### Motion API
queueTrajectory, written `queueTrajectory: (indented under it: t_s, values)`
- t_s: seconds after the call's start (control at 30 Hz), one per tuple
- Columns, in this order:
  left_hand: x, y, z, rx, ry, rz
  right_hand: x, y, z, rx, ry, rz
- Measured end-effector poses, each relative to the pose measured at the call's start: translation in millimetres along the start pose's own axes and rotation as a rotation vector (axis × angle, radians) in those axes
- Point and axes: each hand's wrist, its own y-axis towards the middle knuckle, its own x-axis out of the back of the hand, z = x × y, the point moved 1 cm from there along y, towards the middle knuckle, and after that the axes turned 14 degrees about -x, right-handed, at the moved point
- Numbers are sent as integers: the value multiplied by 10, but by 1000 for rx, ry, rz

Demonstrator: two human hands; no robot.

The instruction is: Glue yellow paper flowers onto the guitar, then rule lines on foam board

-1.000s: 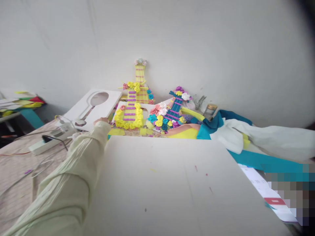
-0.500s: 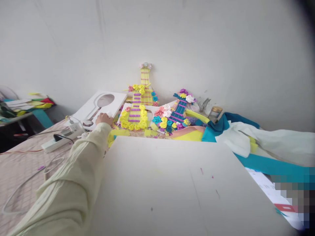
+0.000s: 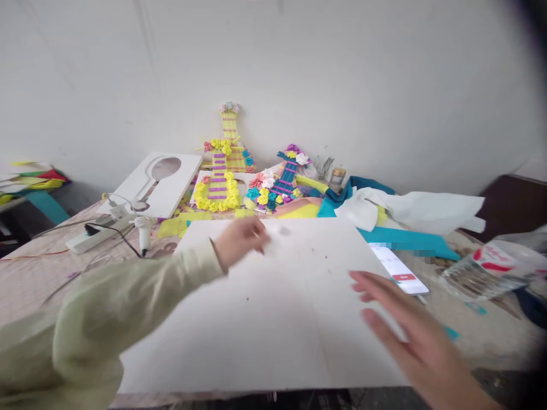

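My left hand [image 3: 243, 240], in a pale green sleeve, hangs over the far part of a large white board [image 3: 273, 330]. Its fingers are curled together. A small whitish blur shows just beyond the fingertips, too smeared to name. My right hand [image 3: 405, 330] is above the board's right side, fingers stretched and thumb apart, holding nothing. A few dark specks dot the board.
Behind the board are flower-trimmed yellow [image 3: 219, 182] and blue [image 3: 285, 181] guitar-shaped crafts and a white cut-out panel [image 3: 175, 188]. A power strip [image 3: 89, 236] and white glue gun [image 3: 144, 232] lie left; a phone [image 3: 397, 270], cloth and a plastic bottle [image 3: 482, 273] lie right.
My left hand has come from the cut-out panel at the back left to over the board. My right hand has come into view. The view has shifted to the right.
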Motion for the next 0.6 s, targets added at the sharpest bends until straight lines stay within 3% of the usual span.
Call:
queueTrajectory:
  t_s: [0.03, 0.1, 0.17, 0.27, 0.33, 0.47, 0.53, 0.6]
  values:
    - [-288, -197, -94, 54, -152, 84, -79, -23, 91, 55, 6, 75]
    - [-692, -550, -222, 157, -386, 123, -255, -67, 270, 141, 63, 214]
    - [-873, -819, -272, 197, -456, 68, -383, -95, 376, 153, 162, 291]
    - [-917, -1128, -208, 129, -234, 78, -417, -61, 278, 89, 244, 380]
    - [-929, -1327, -85, -17, 58, 114, -365, 17, 50, 26, 191, 406]
    - [-1065, -1703, 246, -549, 532, 176, -324, 148, -487, -86, 21, 516]
    - [-1143, -1823, 401, -669, 651, 199, -404, 164, -665, -67, -18, 607]
    - [-1194, -1880, 513, -677, 722, 198, -533, 196, -784, 19, -45, 644]
